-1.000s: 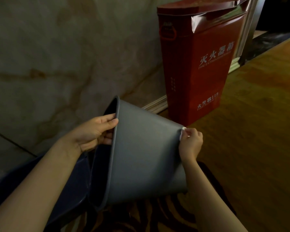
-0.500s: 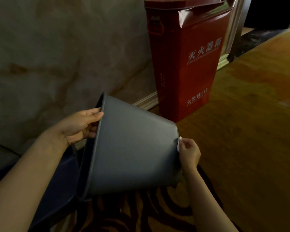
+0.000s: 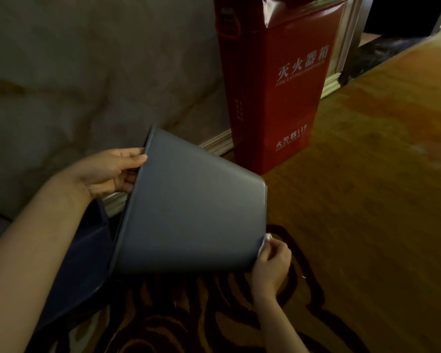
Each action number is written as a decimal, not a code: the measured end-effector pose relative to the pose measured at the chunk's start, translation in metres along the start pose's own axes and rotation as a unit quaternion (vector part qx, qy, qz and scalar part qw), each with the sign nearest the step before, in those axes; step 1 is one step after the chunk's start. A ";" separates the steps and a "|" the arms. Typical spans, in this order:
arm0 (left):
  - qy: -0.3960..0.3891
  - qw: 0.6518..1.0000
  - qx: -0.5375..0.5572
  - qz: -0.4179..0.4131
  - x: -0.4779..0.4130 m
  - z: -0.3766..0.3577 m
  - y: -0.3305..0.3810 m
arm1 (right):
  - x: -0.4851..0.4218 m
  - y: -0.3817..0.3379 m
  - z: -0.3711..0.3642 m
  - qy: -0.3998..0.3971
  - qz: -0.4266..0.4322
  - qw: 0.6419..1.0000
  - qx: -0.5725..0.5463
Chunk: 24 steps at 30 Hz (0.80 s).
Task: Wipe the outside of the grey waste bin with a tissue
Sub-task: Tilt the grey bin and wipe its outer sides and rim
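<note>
We see the grey waste bin point(image 3: 189, 215) held off the floor and tipped onto its side, its long axis running roughly left to right across the view: the wide open mouth faces left, toward the pale marbled wall point(image 3: 74, 72), and the narrower closed base points right, toward the carpeted floor point(image 3: 367, 200). The axis slopes a little, with the rim's upper edge highest at the left and the base's lower corner lowest at the right. The bin hangs above the dark swirl pattern of the carpet, in front of the skirting board point(image 3: 217, 145) and just to the left of the red fire extinguisher box point(image 3: 273, 98) that stands against the wall. The left hand point(image 3: 112, 171) comes in from the lower left on a bare forearm and grips the rim at its upper part; its fingers curl close together, the tips hooked over the rim edge and the rest tucked inside the mouth, where we cannot see them fully. The right hand point(image 3: 271, 263) rises from the bottom edge, wrist bent, at the lower corner of the base. Its fingers are bunched, pinching a small white tissue point(image 3: 265, 240) and pressing it against the base edge. Under the left forearm, a dark blue container point(image 3: 82, 263) sits beside the bin's mouth.
</note>
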State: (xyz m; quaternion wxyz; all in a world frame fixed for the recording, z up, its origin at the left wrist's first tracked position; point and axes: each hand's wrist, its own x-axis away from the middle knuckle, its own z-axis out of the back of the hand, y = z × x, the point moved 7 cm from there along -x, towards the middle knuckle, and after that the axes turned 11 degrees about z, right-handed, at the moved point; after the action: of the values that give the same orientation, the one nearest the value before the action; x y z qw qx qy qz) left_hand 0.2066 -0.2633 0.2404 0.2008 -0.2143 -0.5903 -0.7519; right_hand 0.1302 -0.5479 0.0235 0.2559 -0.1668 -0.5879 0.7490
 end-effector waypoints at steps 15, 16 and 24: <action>-0.012 0.999 0.031 0.000 0.000 0.012 0.000 | 0.004 0.025 0.010 0.056 -0.154 0.985 -0.044; -0.008 1.000 0.028 0.002 0.001 0.012 -0.001 | -0.008 0.005 0.011 0.050 -0.093 0.994 -0.041; -0.007 0.998 0.054 0.016 0.008 0.009 0.000 | -0.014 -0.152 -0.033 -0.101 0.278 0.955 -0.033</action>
State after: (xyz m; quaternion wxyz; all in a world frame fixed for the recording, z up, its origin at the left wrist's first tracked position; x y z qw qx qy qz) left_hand 0.2010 -0.2545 0.2471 0.2204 -0.2179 -0.6279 -0.7139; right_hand 0.1879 -0.5030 0.1618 -0.0292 -0.2556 -0.5653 0.7838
